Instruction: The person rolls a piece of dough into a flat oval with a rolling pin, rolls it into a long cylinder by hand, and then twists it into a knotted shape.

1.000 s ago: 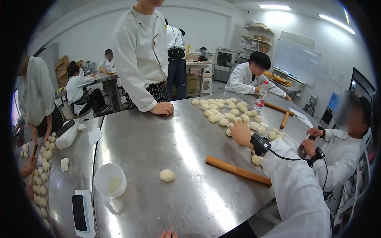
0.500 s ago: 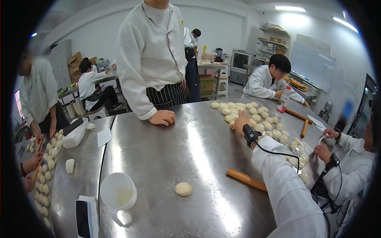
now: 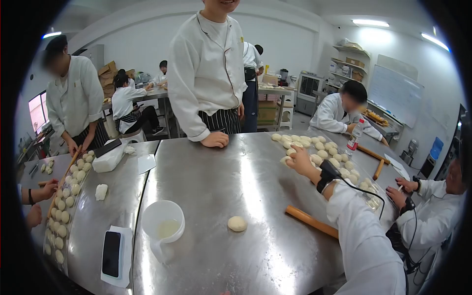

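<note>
From where I'm standing: translucent white plastic jug (image 3: 147, 216) with pale liquid on the stainless-steel table (image 3: 201, 260). Looks light but spillable; take it by the handle. Left hand (image 3: 224, 293): only a sliver at the bottom edge, can't tell its grip. Lone round cream dough ball (image 3: 237, 224) sits mid-table: likely light, soft, slightly tacky. Scoop low around the sides, don't pinch the top. Right hand (image 3: 301, 162): fingers bent at a pale dough round (image 3: 284, 160), left edge of the cluster; can't tell if pinched or just touched. Would dent easily. Brown wooden rolling pin (image 3: 312, 222) nearby: stiff, could roll; grab mid-barrel.
</note>
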A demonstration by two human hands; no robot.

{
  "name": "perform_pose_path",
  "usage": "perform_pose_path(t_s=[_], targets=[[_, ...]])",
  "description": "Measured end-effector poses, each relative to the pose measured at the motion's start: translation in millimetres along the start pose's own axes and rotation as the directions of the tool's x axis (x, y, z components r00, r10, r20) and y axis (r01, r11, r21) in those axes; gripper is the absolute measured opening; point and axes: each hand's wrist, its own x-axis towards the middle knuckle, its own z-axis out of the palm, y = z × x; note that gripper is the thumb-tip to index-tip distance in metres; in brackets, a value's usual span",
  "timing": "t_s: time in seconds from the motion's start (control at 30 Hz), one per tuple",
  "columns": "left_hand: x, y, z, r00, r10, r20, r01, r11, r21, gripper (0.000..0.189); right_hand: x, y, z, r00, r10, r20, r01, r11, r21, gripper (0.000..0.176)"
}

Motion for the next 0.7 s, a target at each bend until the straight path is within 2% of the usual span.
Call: perform_pose_path(t_s=[0.03, 0.07, 0.1, 0.2, 0.23, 0.27, 0.33, 0.43, 0.5, 0.57, 0.63, 0.7], targets=[[-3.5, -1.0, 5.9, 1.0, 0.002, -0.031, -0.003, 1.0, -0.007, 0.029, -1.8, -20.2, -24.0, 1.0, -0.028, -0.008, 0.029, 0.966, 0.258, 0.027], [-5.0, -1.1, 11.3, 0.999, -0.001, -0.043, 0.001, 1.0, 0.005, 0.029, -6.5, -53.7, -60.6, 0.998, -0.056, -0.005, 0.051, 0.864, 0.502, 0.023], [-8.6, -0.9, 12.3, 0.999, -0.011, -0.037, 0.012, 1.0, 0.02, 0.03, -22.4, -87.5, -86.6, 0.997, -0.077, 0.011, 0.046, 0.696, 0.717, 0.019], [-10.5, -1.7, 11.7, 1.0, -0.016, -0.02, 0.016, 0.999, 0.034, 0.032, -80.8, -163.8, -139.8, 0.944, -0.314, 0.098, 0.141, 0.657, 0.741, 0.018], [-13.9, -2.6, 16.6, 0.999, -0.012, -0.037, 0.014, 0.999, 0.042, 0.032, -106.3, -184.3, -144.1, 0.894, -0.437, 0.097, 0.226, 0.629, 0.744, 0.025], [-13.9, -1.2, 18.2, 0.998, -0.006, -0.061, 0.009, 0.999, 0.049, 0.032, -133.3, -206.5, -153.7, 0.823, -0.45, 0.346, -0.005, 0.604, 0.797, 0.033], [-7.1, 3.6, 13.6, 0.997, -0.045, -0.061, 0.046, 0.999, 0.014, 0.03, -175.4, -220.4, -119.1, 0.543, -0.715, 0.441, 0.236, 0.634, 0.736, 0.042], [-6.2, -3.3, 8.8, 0.998, -0.059, 0.015, 0.06, 0.997, -0.038, 0.032, -170.8, -233.2, -119.8, 0.569, -0.746, 0.347, 0.372, 0.609, 0.7, 0.046], [-8.8, -0.9, 12.0, 0.997, -0.054, 0.053, 0.056, 0.997, -0.043, 0.034, -143.4, -238.2, -105.9, 0.847, -0.493, 0.2, 0.277, 0.73, 0.626, 0.043], [-6.3, -2.8, 13.9, 0.999, -0.022, 0.042, 0.021, 1.0, 0.011, 0.034, -131.8, -235.0, -46.4, 0.889, -0.457, -0.011, 0.417, 0.799, 0.433, 0.039], [-7.4, -1.8, 14.3, 0.998, -0.045, 0.041, 0.046, 0.999, -0.022, 0.03, -136.0, -242.4, -13.7, 0.899, -0.433, 0.061, 0.369, 0.825, 0.428, 0.036], [-6.8, -2.1, 16.1, 0.999, -0.041, 0.014, 0.041, 0.999, -0.017, 0.029, -129.2, -252.7, -16.7, 0.898, -0.384, 0.216, 0.2, 0.793, 0.575, 0.034]])
